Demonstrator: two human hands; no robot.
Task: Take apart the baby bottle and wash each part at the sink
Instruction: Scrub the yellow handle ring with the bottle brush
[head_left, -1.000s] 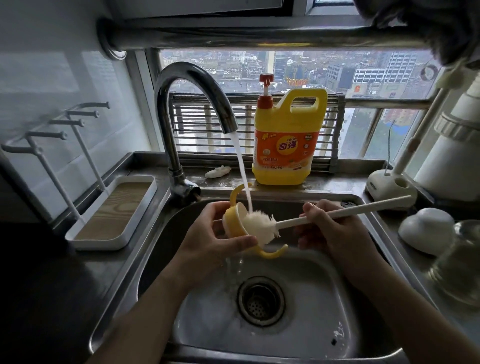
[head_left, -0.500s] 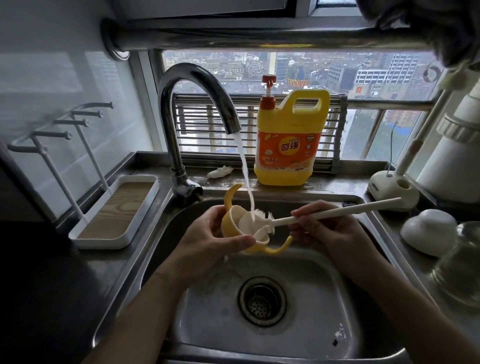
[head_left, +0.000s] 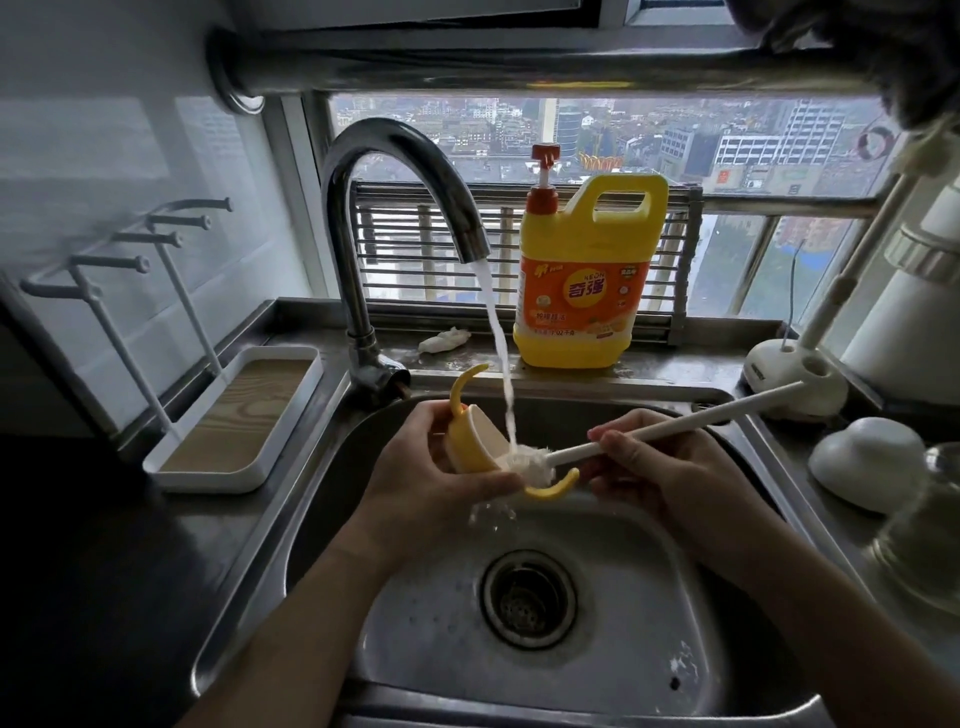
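Observation:
My left hand (head_left: 426, 478) grips the yellow bottle collar (head_left: 470, 441), a ring with two curved handles, over the steel sink (head_left: 322, 499). My right hand (head_left: 654, 467) holds the long white handle of a bottle brush (head_left: 530, 462). Its bristle head touches the collar's lower rim. Water runs from the curved faucet (head_left: 405, 171) straight onto the brush head and collar, then splashes down into the basin. A clear glass bottle body (head_left: 924, 530) stands on the counter at the right, beside a white dome-shaped cap (head_left: 862, 467).
A yellow detergent jug (head_left: 582, 280) stands on the ledge behind the sink. At the left sits a white drying rack (head_left: 234, 421) with pegs and a wooden tray. A white brush stand (head_left: 789, 374) and a white appliance (head_left: 909, 312) crowd the right. The drain (head_left: 527, 597) lies below my hands.
The brush head has slid out of the collar's opening to its lower rim. My left hand tilted the collar, so the opening faces more to the right.

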